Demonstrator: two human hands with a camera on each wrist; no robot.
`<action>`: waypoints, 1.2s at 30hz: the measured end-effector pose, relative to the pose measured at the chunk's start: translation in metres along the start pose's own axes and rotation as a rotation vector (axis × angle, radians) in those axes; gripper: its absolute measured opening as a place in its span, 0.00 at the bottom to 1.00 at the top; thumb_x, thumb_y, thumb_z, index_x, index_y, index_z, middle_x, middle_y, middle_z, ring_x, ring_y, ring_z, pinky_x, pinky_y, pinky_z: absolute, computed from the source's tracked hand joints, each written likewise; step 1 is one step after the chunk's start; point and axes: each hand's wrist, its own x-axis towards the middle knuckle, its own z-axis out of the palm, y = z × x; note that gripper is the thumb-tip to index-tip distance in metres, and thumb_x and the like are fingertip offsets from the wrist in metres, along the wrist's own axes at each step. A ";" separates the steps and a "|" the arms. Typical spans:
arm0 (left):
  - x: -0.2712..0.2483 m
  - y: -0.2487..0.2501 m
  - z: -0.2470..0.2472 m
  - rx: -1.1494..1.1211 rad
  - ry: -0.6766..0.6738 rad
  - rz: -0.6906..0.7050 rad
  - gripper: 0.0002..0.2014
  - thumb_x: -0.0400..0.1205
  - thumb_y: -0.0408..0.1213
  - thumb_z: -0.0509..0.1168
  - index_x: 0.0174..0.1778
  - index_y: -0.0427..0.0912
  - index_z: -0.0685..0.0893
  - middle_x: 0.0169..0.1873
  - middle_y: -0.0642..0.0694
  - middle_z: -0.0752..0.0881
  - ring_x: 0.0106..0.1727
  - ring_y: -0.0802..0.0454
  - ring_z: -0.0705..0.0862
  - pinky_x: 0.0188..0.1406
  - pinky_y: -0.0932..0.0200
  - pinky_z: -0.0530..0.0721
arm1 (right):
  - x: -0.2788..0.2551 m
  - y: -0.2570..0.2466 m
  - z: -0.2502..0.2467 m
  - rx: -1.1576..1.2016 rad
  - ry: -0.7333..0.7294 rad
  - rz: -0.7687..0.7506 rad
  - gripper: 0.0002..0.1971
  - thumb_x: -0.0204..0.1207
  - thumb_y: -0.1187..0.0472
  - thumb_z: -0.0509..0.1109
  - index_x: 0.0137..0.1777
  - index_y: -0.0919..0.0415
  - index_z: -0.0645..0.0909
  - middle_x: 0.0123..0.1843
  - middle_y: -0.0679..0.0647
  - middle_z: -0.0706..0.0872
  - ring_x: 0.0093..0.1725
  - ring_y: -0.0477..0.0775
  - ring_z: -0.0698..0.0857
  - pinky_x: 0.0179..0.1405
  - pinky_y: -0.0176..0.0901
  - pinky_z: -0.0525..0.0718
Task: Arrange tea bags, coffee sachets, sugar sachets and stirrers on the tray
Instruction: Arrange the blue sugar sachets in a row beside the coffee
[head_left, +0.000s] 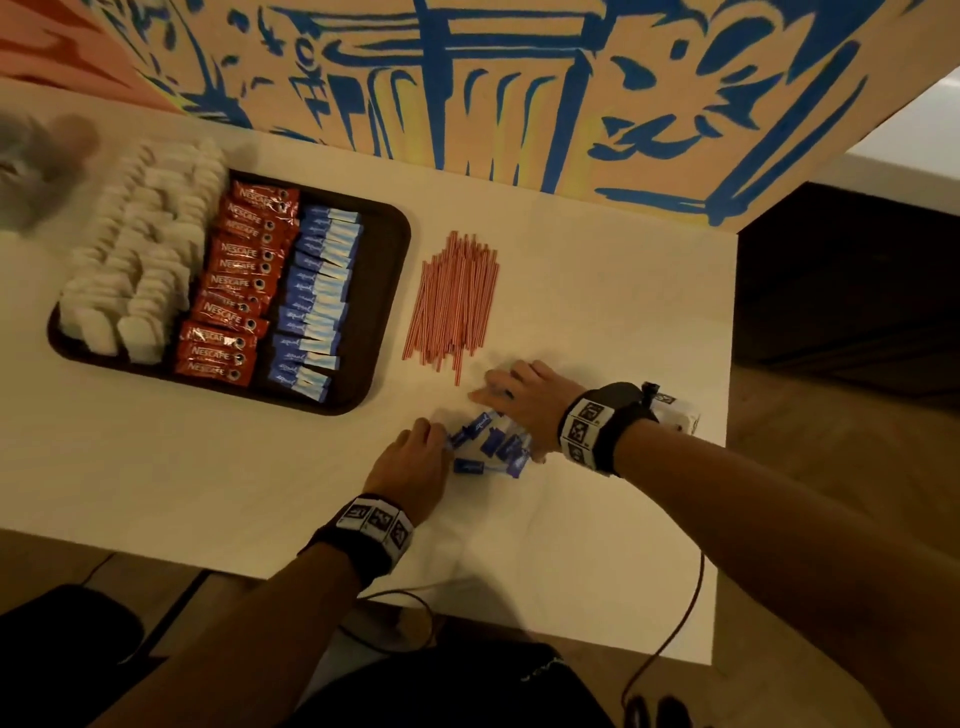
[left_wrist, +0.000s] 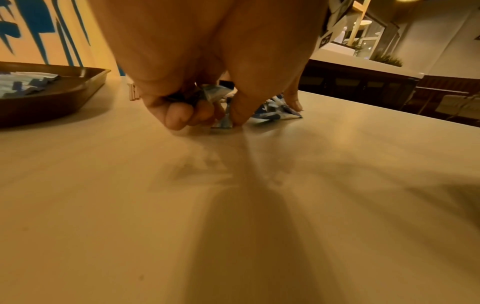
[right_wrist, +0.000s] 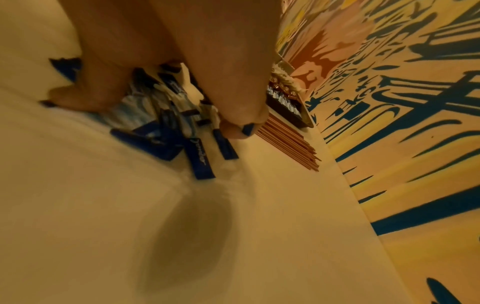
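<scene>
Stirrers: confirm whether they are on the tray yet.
No, the stirrers lie in a pile on the table, right of the tray.

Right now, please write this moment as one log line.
left hand: pinches blue sachets | right hand: rests on same pile | stirrers: on table | tray: three rows filled

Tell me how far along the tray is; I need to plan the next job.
Done: white tea bags, red coffee sachets and a column of blue sugar sachets lie on the tray. In hand: both hands, left hand and right hand, gather loose blue sachets. Left: the stirrers.
</scene>
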 end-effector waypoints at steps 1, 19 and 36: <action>0.000 0.000 0.001 -0.004 0.001 -0.004 0.15 0.91 0.45 0.54 0.70 0.42 0.73 0.65 0.43 0.77 0.61 0.46 0.80 0.60 0.53 0.80 | -0.001 0.001 0.000 0.010 0.013 -0.017 0.60 0.66 0.37 0.83 0.89 0.48 0.48 0.85 0.55 0.59 0.78 0.64 0.65 0.78 0.57 0.66; -0.001 0.030 0.002 -0.024 -0.031 0.148 0.14 0.89 0.50 0.55 0.66 0.49 0.74 0.58 0.51 0.82 0.53 0.51 0.78 0.59 0.54 0.78 | -0.032 0.002 0.012 0.535 0.154 0.186 0.16 0.85 0.63 0.65 0.71 0.59 0.71 0.68 0.58 0.80 0.66 0.59 0.74 0.68 0.49 0.67; -0.003 0.046 0.008 -0.222 0.042 0.173 0.09 0.87 0.31 0.56 0.63 0.42 0.73 0.47 0.43 0.82 0.47 0.43 0.80 0.47 0.51 0.76 | -0.078 -0.013 0.048 1.089 0.169 0.676 0.13 0.90 0.55 0.54 0.66 0.58 0.76 0.53 0.61 0.88 0.46 0.65 0.85 0.44 0.52 0.82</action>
